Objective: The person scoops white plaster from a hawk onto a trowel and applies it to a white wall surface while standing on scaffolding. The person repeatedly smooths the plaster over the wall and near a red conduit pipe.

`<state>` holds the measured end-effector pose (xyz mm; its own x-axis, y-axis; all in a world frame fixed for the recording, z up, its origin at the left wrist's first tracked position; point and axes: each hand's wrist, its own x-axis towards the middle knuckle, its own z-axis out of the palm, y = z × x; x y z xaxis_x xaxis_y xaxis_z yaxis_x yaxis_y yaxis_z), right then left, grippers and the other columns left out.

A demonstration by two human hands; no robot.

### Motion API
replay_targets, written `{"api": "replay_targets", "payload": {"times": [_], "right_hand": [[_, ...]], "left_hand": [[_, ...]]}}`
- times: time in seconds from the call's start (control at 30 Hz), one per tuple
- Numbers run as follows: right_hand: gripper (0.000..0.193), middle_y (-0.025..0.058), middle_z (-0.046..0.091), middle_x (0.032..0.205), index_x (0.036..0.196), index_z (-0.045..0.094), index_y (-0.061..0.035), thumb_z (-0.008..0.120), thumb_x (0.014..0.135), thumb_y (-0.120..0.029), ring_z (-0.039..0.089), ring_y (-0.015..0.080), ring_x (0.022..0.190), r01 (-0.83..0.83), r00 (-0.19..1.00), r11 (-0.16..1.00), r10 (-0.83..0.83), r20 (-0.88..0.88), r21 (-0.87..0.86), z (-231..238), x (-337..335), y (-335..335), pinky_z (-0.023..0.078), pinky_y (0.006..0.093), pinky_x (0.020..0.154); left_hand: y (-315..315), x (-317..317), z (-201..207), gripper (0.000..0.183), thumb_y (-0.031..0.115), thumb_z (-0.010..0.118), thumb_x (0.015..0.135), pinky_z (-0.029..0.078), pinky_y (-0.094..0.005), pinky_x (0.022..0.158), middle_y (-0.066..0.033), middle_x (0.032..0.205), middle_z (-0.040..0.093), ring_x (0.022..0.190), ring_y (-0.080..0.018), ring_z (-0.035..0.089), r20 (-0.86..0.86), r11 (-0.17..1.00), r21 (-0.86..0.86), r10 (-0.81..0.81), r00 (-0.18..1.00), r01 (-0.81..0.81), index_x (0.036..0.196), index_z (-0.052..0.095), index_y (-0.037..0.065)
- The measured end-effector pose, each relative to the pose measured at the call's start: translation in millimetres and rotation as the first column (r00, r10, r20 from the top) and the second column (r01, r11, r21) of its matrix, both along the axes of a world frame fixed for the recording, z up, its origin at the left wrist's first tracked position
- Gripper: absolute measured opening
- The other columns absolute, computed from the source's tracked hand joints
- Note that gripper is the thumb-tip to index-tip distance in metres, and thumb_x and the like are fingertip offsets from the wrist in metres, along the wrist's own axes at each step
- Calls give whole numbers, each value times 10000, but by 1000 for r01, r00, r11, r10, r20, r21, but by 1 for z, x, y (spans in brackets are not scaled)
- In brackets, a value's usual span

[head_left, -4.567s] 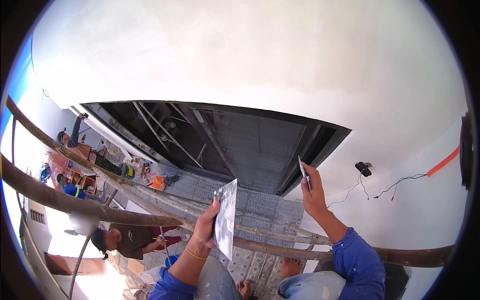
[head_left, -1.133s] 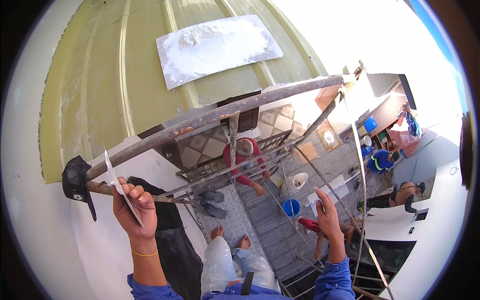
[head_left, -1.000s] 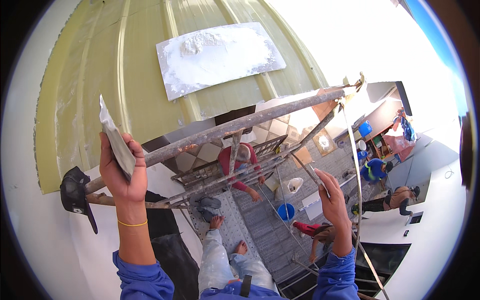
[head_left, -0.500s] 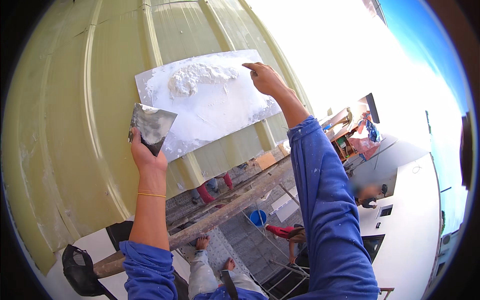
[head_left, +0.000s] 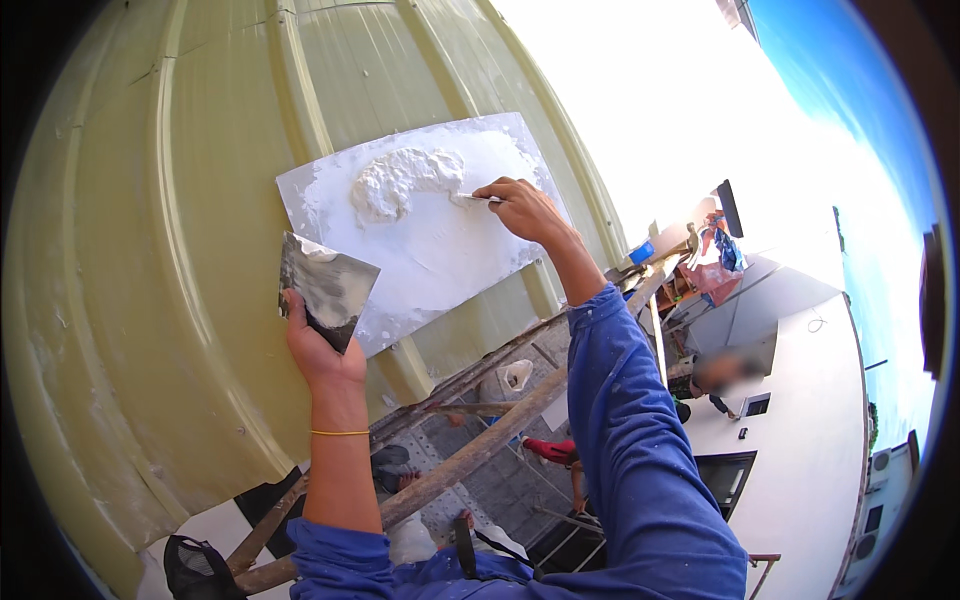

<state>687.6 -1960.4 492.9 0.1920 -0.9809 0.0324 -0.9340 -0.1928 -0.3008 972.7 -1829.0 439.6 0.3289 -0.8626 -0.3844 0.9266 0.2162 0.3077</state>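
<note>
L hand [head_left: 326,352] gripping metal plate [head_left: 328,282], R hand [head_left: 530,213] w/ blade [head_left: 482,198], lumpy wht paste [head_left: 392,186]

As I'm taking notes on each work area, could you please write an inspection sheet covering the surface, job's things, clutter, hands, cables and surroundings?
Surface: yellow-green ribbed roof with a pale board on it.
Job's things: white paste mounded on the board; metal plate smeared with paste; thin scraper at the mound's right edge.
Clutter: black cap at the lower left; long brown pole below the roof edge.
Hands: left hand grips the metal plate; right hand grips the scraper.
Cables: a thin, wire-like loop at the white wall.
Surroundings: another person, blurred, beside that wall.
</note>
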Motion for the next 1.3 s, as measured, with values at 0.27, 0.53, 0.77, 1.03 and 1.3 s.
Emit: {"api": "replay_targets", "payload": {"times": [0.27, 0.53, 0.77, 1.03, 1.3], "right_hand": [[447, 31, 611, 1339, 1346, 631, -195, 555, 924, -68, 535, 269, 1261, -101, 990, 955, 68, -127, -280, 3, 15, 19, 413, 482, 1041], [469, 28, 627, 1293, 1337, 654, -167, 547, 900, -34, 555, 250, 1201, -155, 919, 918, -1, -394, -366, -31, 25, 41, 408, 515, 996], [502, -9, 669, 1307, 1277, 709, -183, 497, 864, 6, 567, 220, 1238, -249, 966, 917, 210, -152, -311, 2, 26, 15, 429, 425, 1015], [408, -14, 693, 1261, 1231, 737, -191, 543, 913, -25, 583, 214, 1216, -282, 953, 944, 255, -165, -170, 0, 15, 6, 449, 411, 1005], [433, -21, 687, 1271, 1232, 733, -188, 556, 884, 0, 576, 209, 1226, -182, 960, 972, 142, -241, -151, -1, 16, 14, 438, 418, 1025]], "left_hand": [[-3, 5, -7, 390, 267, 528, 1072, 397, -375, 1163, -61, 1414, 608, 1301, -211, 565, -52, 999, -37, -5, 999, 3, 1394, 558, 49], [-3, 6, -11, 398, 272, 513, 1079, 408, -384, 1153, -70, 1419, 598, 1295, -224, 565, -63, 1000, -27, -3, 998, 1, 1402, 547, 44], [-2, 4, -8, 449, 316, 489, 1091, 387, -399, 1164, -83, 1454, 562, 1327, -236, 532, -42, 1000, -11, -15, 999, 14, 1440, 507, 34], [-8, 7, -17, 433, 308, 497, 1088, 390, -389, 1159, -66, 1438, 578, 1309, -220, 549, -19, 999, -41, -10, 1000, 9, 1432, 517, 46], [-3, 8, -5, 345, 219, 519, 1073, 464, -345, 1117, -60, 1359, 644, 1242, -194, 614, -58, 1000, 12, 5, 998, -5, 1370, 569, 52]]}}
